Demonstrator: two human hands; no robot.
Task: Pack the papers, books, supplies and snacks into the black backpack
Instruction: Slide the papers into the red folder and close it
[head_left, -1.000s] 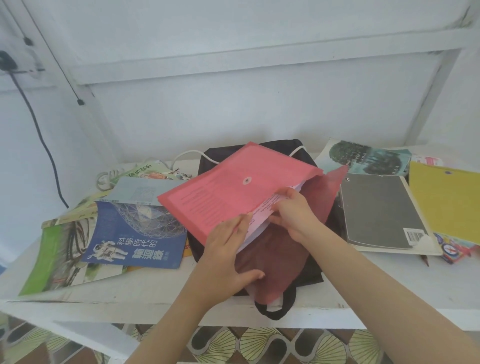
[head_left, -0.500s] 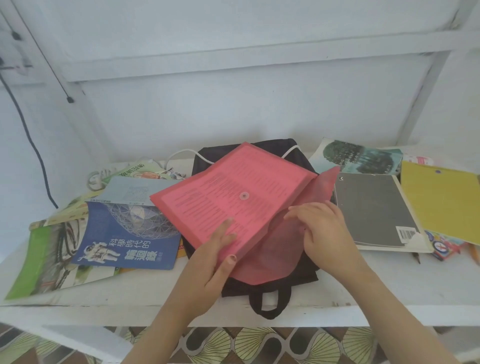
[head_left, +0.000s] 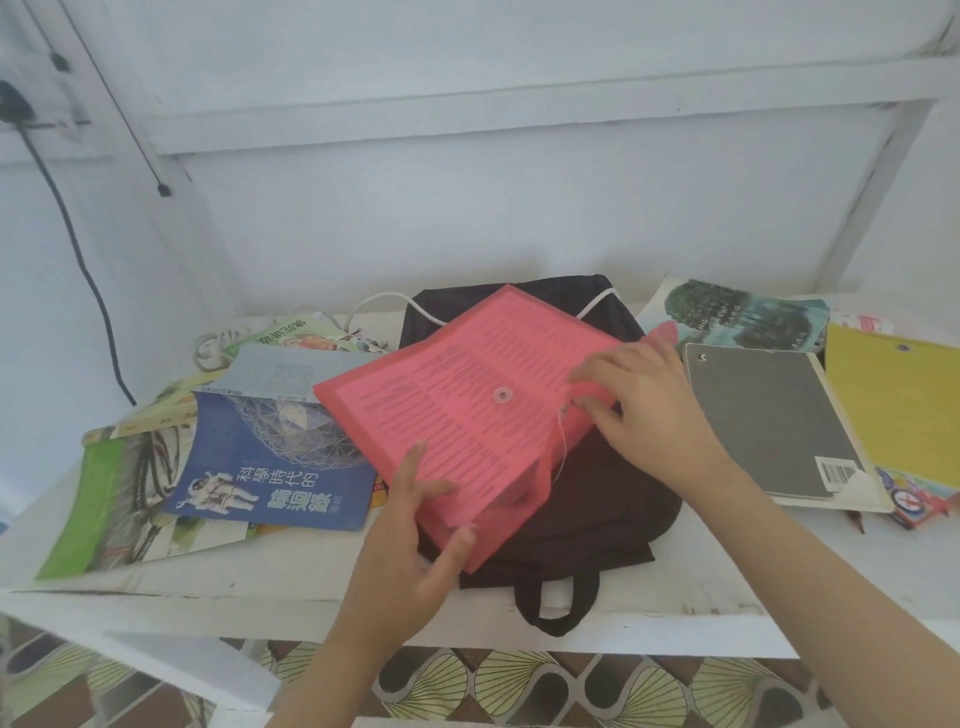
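A red translucent folder (head_left: 467, 400) full of printed papers lies tilted over the black backpack (head_left: 587, 499), which lies flat on the white table (head_left: 779, 577). My left hand (head_left: 415, 530) grips the folder's near corner, thumb on top. At the folder's right edge my right hand (head_left: 639, 395) pinches the folded-over flap, where a thin white string hangs. Books lie left of the bag, a blue one (head_left: 270, 457) on top. Right of the bag sit a grey notebook (head_left: 769, 421) and a yellow folder (head_left: 898, 400).
A green magazine (head_left: 104, 504) lies at the table's left end. A tree-cover book (head_left: 737, 317) sits at the back right, and colourful small packets (head_left: 914, 499) near the right front edge. A black cable (head_left: 78, 249) hangs down the left wall. Patterned floor shows below the table.
The folder's flap, open a second ago with my right hand inside, is now folded shut. My right hand moved onto the flap's edge; my left hand slid to the folder's near corner.
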